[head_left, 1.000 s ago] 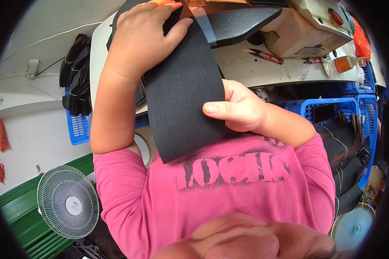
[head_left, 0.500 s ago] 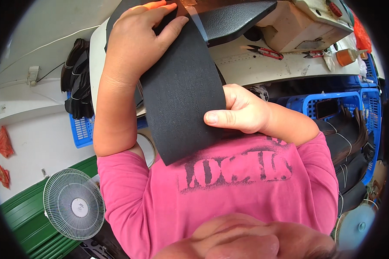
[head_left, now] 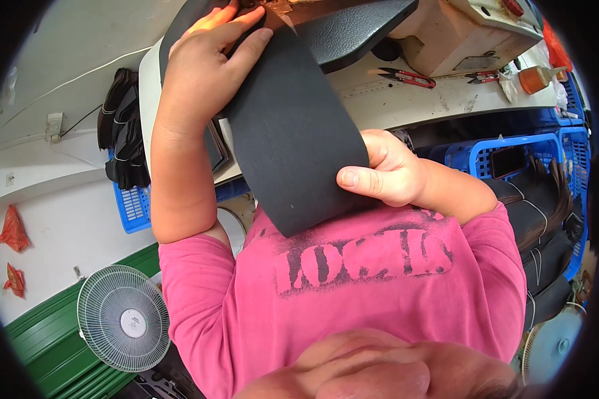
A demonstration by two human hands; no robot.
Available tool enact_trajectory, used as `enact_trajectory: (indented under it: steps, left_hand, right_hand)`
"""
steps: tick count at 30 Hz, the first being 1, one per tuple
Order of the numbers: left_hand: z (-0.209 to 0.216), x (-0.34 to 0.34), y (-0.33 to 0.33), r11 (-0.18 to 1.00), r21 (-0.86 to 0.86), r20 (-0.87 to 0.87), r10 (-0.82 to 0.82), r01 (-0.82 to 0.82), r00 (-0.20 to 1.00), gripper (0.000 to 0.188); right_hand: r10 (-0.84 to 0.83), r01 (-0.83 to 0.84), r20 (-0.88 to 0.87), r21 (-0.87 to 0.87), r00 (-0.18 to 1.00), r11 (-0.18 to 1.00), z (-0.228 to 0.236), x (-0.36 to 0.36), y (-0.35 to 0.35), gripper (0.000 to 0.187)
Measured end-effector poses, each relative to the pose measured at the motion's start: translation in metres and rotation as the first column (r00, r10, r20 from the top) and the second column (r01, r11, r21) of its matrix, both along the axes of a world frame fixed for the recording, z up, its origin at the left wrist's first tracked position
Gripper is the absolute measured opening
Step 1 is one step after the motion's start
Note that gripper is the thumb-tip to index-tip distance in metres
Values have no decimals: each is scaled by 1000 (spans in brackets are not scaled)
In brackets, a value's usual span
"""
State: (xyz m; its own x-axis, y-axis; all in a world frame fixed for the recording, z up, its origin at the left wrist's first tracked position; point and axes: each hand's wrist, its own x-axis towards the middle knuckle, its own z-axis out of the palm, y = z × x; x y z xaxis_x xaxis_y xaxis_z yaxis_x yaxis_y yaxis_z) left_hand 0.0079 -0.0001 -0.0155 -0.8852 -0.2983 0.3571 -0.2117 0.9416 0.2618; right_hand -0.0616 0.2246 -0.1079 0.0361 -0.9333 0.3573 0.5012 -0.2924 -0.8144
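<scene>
A long black strip of fabric or sheet material (head_left: pixel 293 146) runs from the lit area at the top of the view down toward my chest. My left hand (head_left: pixel 203 76) lies on its far part, fingers stretched forward and thumb apart, close to the warm-lit spot at the upper edge. My right hand (head_left: pixel 389 174) grips the strip's right edge at the near end, thumb on top and the other fingers hidden beneath. Just right of the strip is a black textured machine part (head_left: pixel 359 33). What lies under my left fingertips is hard to make out.
On the white tabletop (head_left: pixel 373 106) are red-handled thread snips (head_left: pixel 409 78), a second pair (head_left: pixel 484 76) and an orange bottle (head_left: pixel 536 80). A pale machine housing (head_left: pixel 469 40) stands behind. Blue baskets (head_left: pixel 476 159) with bundled black pieces (head_left: pixel 529 213) sit right; a fan (head_left: pixel 123 319) stands left.
The strip's near end has swung right and slightly up, with my right hand moving right along with it. My left hand has shifted slightly and still rests on the far part.
</scene>
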Motion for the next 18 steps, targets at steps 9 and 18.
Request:
enact_trajectory:
  steps: [9,18]
  left_hand:
    - [-3,1,-2,999,23,-15,-30,31,999,33]
    - [-2,2,-5,996,55,-93,-64,69,994,33]
  right_hand:
    - [-8,5,45,67,999,998,2,-8,-2,29]
    - [-84,61,99,214,992,975,3,-16,-16,26]
